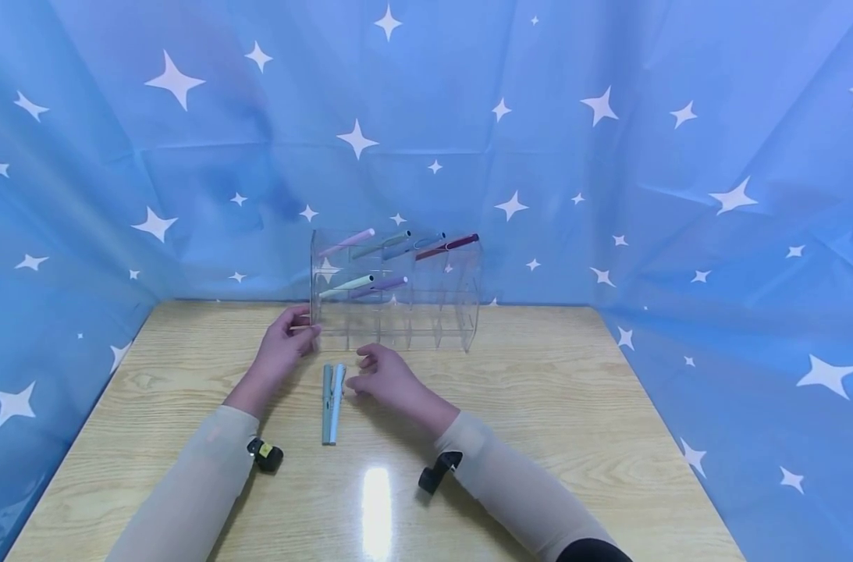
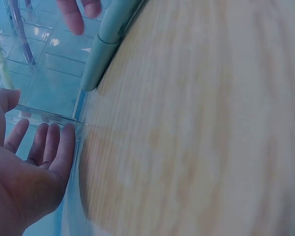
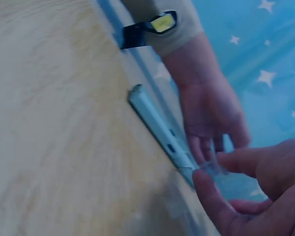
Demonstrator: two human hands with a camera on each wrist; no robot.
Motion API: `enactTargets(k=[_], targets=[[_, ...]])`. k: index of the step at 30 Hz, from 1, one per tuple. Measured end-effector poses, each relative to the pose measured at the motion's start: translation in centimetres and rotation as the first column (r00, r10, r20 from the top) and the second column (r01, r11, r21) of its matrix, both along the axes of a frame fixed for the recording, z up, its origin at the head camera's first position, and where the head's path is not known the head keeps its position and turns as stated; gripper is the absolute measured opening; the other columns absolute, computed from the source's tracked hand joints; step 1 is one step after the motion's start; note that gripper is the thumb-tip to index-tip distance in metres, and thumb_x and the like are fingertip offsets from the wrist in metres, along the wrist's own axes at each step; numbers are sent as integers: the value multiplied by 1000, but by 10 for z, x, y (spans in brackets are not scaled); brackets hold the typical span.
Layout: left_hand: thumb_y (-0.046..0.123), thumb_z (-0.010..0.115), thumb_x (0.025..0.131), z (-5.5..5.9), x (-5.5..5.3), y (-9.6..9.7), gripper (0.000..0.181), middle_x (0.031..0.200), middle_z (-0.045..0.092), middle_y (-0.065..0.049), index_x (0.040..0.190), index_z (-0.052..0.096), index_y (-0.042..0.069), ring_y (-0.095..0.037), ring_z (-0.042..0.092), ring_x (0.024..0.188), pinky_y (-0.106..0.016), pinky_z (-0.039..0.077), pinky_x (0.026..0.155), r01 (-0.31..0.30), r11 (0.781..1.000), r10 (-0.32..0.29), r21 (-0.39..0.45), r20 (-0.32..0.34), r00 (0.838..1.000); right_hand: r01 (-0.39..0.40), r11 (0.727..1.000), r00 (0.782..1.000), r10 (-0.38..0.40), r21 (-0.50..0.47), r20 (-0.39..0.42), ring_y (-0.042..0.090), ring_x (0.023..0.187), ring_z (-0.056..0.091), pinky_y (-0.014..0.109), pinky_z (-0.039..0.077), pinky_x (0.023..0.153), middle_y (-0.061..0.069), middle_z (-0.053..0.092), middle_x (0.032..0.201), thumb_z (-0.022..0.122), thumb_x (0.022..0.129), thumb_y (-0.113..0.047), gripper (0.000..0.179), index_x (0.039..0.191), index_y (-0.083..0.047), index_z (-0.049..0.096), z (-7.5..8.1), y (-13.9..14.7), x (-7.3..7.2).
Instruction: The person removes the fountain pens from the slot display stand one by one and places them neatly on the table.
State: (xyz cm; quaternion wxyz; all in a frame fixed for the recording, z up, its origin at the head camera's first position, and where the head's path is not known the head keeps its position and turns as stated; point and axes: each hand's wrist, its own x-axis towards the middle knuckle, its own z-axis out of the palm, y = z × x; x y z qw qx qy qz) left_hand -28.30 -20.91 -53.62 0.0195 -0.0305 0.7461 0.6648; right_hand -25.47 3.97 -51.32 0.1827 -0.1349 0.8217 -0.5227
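Observation:
My left hand (image 1: 289,334) grips the left side wall of a clear acrylic pen rack (image 1: 471,312), thumb and fingers on either side of that wall in the left wrist view. In front of the rack, a grey-green pen (image 1: 327,406) and a light blue pen (image 1: 337,406) lie side by side on the table. My right hand (image 1: 391,380) hovers just to the right of their far ends, thumb and fingers parted with nothing between them. In the right wrist view its thumb and forefinger overlap the pens' ends.
The rack's top row holds a pink pen (image 1: 349,242), a green pen (image 1: 384,244), a blue pen (image 1: 419,243) and a dark red pen (image 1: 454,245). Below them slant a pale green pen (image 1: 349,286) and a purple pen (image 1: 380,287). A blue starry curtain (image 1: 552,156) surrounds the wooden table (image 1: 552,406).

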Motion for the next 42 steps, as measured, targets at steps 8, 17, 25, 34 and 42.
enactTargets(k=[8, 17, 25, 34, 42], targets=[[22, 67, 113, 3, 2, 1, 62, 151, 50, -22, 168, 43, 8, -22, 60, 121, -37, 61, 103, 2, 1000, -2, 0, -1, 1000, 97, 993, 984, -105, -61, -142, 21, 97, 69, 34, 63, 79, 10, 71, 117, 83, 101, -18, 52, 145, 1, 64, 23, 19, -6], [21, 66, 113, 6, 4, 2, 57, 145, 53, -20, 165, 47, 6, -24, 61, 121, -31, 62, 98, 3, 1000, -3, -19, -19, 1000, 318, 868, 902, -401, -381, -160, 31, 117, 70, 40, 64, 97, 16, 64, 138, 82, 99, -6, 55, 147, 1, 55, 42, 28, -27], [21, 67, 113, 4, 2, 2, 56, 146, 53, -22, 163, 48, 5, -23, 60, 120, -27, 61, 96, -6, 1000, 5, -25, -29, 1000, 324, 849, 873, -438, -418, -213, 23, 106, 70, 32, 63, 86, 12, 64, 142, 83, 101, -12, 55, 148, -4, 58, 47, 30, -45], [20, 66, 113, 4, 3, 1, 58, 149, 51, -25, 165, 46, 5, -23, 59, 120, -29, 61, 96, -5, 1000, 5, -6, -29, 1000, 288, 861, 893, -399, -419, -206, 22, 100, 75, 29, 64, 79, 12, 61, 150, 82, 100, -11, 61, 155, -3, 55, 47, 28, -61], [21, 66, 113, 2, 2, 1, 59, 149, 51, -21, 166, 45, 7, -22, 60, 119, -31, 61, 97, 1, 1000, -1, -5, -19, 1000, 210, 859, 931, -322, -466, -174, 27, 98, 77, 38, 68, 91, 24, 61, 147, 79, 101, -2, 63, 156, 7, 50, 49, 22, -75]])
